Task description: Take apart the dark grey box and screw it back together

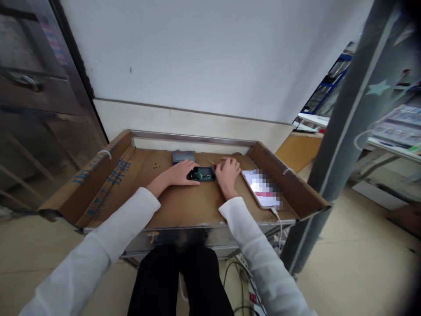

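A small dark open case with a green circuit board (203, 174) inside lies on the cardboard. My left hand (182, 172) grips its left end, thumb at the near side and fingers at the far side. At the right end of the case is my right hand (227, 173), fingers curled and closed. A thin metal shaft with a bit of red, like a small screwdriver (211, 162), shows beside the right fingertips; whether they hold it is hidden. Behind my left hand sits a grey box-like part (183, 156). Several tiny dark screw-like pieces (157, 166) lie to the left.
A lit phone (259, 188) with a white charging cable (279, 221) lies right of my right hand. Raised cardboard walls (276, 173) edge the work surface. A white wall (197, 57) stands behind, a grey pillar (342, 131) to the right, and a metal door (36, 87) to the left.
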A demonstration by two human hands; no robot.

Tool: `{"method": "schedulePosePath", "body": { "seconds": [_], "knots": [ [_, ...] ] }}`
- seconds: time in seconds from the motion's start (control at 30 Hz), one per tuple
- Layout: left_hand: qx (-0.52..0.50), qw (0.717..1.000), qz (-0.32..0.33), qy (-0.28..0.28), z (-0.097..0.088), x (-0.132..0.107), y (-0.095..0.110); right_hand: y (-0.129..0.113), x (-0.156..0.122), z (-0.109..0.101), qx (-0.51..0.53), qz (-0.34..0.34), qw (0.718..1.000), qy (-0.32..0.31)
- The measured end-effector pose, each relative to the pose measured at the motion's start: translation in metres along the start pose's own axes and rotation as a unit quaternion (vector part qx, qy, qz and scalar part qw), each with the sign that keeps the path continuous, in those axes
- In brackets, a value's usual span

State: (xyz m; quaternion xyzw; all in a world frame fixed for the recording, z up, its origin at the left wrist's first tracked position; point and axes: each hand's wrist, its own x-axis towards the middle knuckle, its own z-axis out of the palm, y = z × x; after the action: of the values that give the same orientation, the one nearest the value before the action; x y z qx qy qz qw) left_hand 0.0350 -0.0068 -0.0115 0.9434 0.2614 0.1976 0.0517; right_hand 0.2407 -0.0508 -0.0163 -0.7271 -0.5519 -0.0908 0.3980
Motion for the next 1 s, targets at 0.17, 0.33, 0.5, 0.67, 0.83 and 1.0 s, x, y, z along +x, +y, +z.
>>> {"method": "schedulePosePath", "body": {
  "seconds": [0.17,0.33,0.5,0.67,0.83,1.0],
  "knots": [
    [0.005,0.999,-0.033,-0.011,0.008,-0.001,-0.008,0.007,-0.002,-0.004,-0.127,0.063,0.989,-0.047],
    [-0.039,0.997,-0.063,0.001,0.009,-0.007,-0.012,0.005,-0.008,-0.005,-0.167,0.043,0.981,-0.087],
    [-0.105,0.991,-0.082,0.03,0.009,-0.014,-0.014,0.004,-0.008,-0.006,-0.174,0.004,0.978,-0.118],
    [-0.153,0.986,-0.065,0.023,0.005,-0.014,-0.022,0.005,-0.004,-0.006,-0.034,0.011,0.995,-0.096],
    [-0.163,0.984,-0.07,-0.001,0.002,-0.013,-0.028,-0.008,0.005,-0.009,0.23,0.002,0.973,0.017],
    [-0.141,0.987,-0.073,-0.005,0.0,-0.011,-0.03,-0.046,0.021,-0.006,0.33,-0.141,0.933,0.022]
  ]
}}
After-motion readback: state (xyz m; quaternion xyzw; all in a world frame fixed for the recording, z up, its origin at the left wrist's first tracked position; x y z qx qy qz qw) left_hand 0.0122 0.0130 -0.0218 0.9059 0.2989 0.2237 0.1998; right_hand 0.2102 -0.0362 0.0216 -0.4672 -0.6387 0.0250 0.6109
